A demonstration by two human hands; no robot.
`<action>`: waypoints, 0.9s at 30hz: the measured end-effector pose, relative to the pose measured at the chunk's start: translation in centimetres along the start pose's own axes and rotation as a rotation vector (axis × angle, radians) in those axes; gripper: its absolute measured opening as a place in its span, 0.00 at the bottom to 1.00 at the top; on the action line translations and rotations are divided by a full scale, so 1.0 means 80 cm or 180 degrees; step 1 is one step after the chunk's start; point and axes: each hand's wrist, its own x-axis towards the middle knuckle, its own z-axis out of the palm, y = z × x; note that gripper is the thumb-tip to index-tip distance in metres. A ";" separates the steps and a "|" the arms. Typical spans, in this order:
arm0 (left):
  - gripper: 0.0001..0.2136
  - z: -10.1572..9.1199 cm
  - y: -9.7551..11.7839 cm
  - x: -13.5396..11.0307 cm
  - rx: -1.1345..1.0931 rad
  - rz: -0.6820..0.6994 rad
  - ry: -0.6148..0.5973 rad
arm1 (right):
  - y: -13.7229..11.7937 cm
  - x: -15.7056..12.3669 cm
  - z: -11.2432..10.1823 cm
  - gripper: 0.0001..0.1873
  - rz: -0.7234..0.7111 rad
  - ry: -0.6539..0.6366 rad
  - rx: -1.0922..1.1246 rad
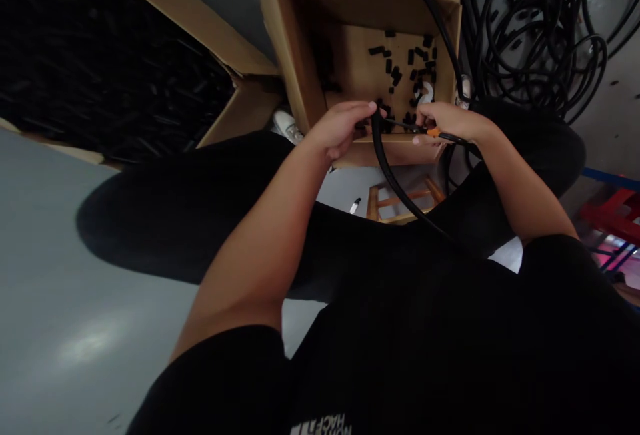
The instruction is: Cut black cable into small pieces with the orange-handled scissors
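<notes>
My left hand (343,125) is closed, thumb and fingers pinching a black rubber hose (384,158) near its upper bend. From there the hose curves down toward my lap. Closed around an orange-and-black handle, my right hand (447,122) grips a cutting tool (434,132) with a thin dark blade pointing left. Its tip reaches the hose beside my left fingers; whether it bites into it I cannot tell. Both hands are over the near edge of an open cardboard box (360,152), where short black hose pieces (395,76) lie scattered on the bottom.
At the left stands a larger cardboard box (185,2) full of small black pieces (100,62). Coils of black hose (545,55) lie on the floor at the right. A wooden stool (373,203) and a utility knife (355,205) are below my hands, a red stool (613,215) far right.
</notes>
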 end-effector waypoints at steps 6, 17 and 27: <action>0.15 0.016 0.011 -0.016 -0.0030 -0.0232 -0.0128 | -0.021 -0.004 -0.007 0.30 -0.0383 -0.0415 -0.0474; 0.11 0.024 -0.022 0.002 -0.0784 -0.0415 -0.0099 | -0.031 0.005 0.018 0.16 0.0137 0.0647 -0.0801; 0.18 0.021 -0.021 0.002 -0.0369 0.0359 -0.0350 | -0.073 -0.021 0.024 0.16 -0.0095 0.0774 -0.1114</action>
